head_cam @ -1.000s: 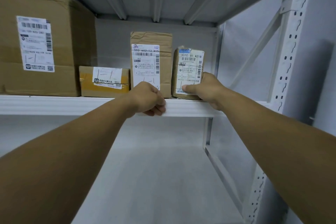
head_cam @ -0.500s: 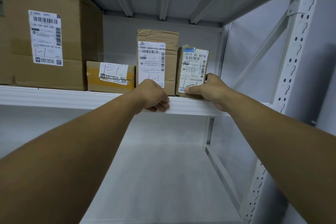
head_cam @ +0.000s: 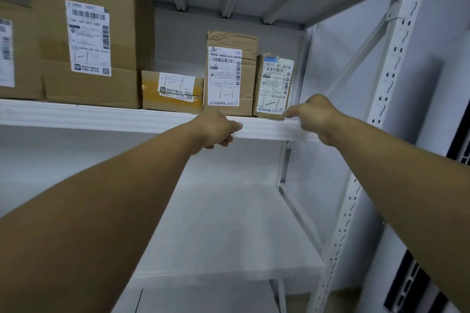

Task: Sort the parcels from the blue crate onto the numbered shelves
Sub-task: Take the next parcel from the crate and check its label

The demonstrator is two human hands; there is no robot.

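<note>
- The upper shelf [head_cam: 101, 117] of the white rack carries a row of cardboard parcels, labels facing out.
- Furthest right stands a small upright parcel [head_cam: 273, 84], touching a taller parcel [head_cam: 230, 71] on its left.
- Then comes a low flat box [head_cam: 173, 91] with yellow tape, and a large box [head_cam: 89, 40] just beside it.
- The right hand [head_cam: 318, 117] sits at the small parcel's lower right corner, its fingers [head_cam: 292, 112] loosely curled and touching the label edge, gripping nothing.
- The left hand [head_cam: 216, 129] is closed loosely at the shelf's front lip, empty.
- The lower shelf [head_cam: 216, 223] is bare.
</note>
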